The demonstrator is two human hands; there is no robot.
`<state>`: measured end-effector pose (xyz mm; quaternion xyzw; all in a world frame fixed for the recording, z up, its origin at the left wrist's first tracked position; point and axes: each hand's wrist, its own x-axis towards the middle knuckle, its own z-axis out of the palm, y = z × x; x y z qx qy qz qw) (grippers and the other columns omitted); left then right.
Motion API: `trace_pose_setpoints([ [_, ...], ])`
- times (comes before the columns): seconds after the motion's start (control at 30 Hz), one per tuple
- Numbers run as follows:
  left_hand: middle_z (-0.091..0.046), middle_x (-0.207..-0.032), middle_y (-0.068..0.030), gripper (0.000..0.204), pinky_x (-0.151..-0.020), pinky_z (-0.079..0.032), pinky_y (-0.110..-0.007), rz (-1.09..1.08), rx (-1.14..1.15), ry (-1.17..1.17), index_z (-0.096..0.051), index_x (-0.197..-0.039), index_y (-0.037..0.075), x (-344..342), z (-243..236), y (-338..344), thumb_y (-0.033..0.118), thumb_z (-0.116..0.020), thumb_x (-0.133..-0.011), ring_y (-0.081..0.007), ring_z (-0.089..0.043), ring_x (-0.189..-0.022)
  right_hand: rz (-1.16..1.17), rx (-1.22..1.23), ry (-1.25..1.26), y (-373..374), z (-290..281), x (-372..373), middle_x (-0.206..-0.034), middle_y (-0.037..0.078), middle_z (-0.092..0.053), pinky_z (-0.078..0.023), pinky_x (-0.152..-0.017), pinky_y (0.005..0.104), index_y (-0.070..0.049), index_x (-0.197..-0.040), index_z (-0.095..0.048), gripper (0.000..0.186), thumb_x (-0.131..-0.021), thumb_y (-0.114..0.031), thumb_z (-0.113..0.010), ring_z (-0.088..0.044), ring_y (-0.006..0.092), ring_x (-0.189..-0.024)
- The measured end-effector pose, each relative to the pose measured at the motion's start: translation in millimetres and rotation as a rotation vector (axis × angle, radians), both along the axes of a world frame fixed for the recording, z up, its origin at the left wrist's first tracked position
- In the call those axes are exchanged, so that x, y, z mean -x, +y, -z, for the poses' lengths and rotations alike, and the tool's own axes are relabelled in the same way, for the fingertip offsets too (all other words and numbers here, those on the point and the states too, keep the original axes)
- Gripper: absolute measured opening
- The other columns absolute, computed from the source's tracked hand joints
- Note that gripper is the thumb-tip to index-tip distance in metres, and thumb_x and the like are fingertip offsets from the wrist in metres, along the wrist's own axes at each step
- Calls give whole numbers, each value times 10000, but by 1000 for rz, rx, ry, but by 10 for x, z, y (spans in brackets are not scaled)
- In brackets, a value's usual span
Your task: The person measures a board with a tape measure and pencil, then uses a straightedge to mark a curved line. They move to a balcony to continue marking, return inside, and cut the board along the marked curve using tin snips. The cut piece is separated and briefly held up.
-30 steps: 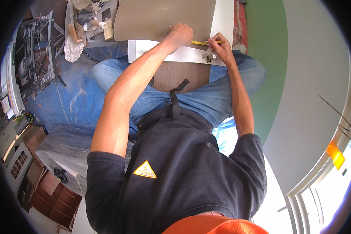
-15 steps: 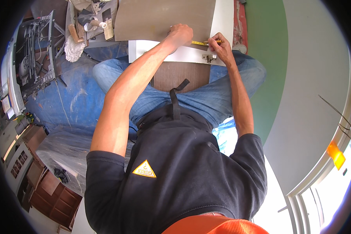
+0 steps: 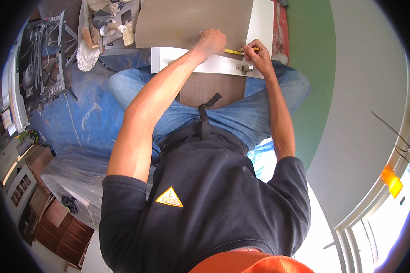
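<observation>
Your left hand (image 3: 212, 41), grip hidden, is seemingly steadying yellow tape (image 3: 233, 52) by the brown sheet (image 3: 191, 22); right hand (image 3: 258, 56) is pinching a pencil (image 3: 258, 48).

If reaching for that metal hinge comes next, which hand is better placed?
Likely the right hand: it's closer to the metal hinge, though it holds a thin stick. The left hand is farther off, by the left end of the yellow tape.
</observation>
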<state>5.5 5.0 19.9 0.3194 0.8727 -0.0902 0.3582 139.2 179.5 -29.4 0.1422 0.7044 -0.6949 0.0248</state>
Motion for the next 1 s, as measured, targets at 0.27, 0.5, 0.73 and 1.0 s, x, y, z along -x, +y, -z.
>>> trace_pose_setpoints([
  [0.27, -768, -1116, -111, 272, -844, -610, -504, 1, -24, 24, -784, -1099, 89, -14, -47, -8, 140, -641, -874, -322, -736, -1052, -11, -2, -12, 8, -13, 9, -697, 27, -613, -442, -593, 256, -23, -886, -593, 192, -978, -173, -672, -550, 89, -633],
  [0.5, -769, -1102, -133, 245, -846, -605, -469, 31, -62, 30, -796, -1051, 80, -9, -69, -24, 150, -660, -859, -340, -734, -1047, 84, 100, -9, 72, 13, 0, -729, 53, -634, -476, -604, 254, -24, -887, -599, 240, -1025, -217, -634, -590, 110, -658],
  [0.73, -752, -1189, -144, 304, -915, -572, -555, 170, -125, 26, -793, -1131, 101, 24, 210, -83, 284, -724, -898, -314, -705, -1143, 206, -200, -73, 303, 39, 119, -735, 63, -638, -515, -661, 325, -9, -971, -692, 414, -1079, -351, -483, -618, 150, -683],
  [1.0, -769, -1137, -88, 332, -930, -584, -529, 21, -15, 34, -786, -1146, 118, -28, 0, -29, 257, -736, -849, -316, -730, -1079, 80, -419, -189, 140, -41, 417, -655, 22, -527, -419, -612, 329, 43, -892, -686, 372, -995, -306, -606, -500, 130, -639],
])
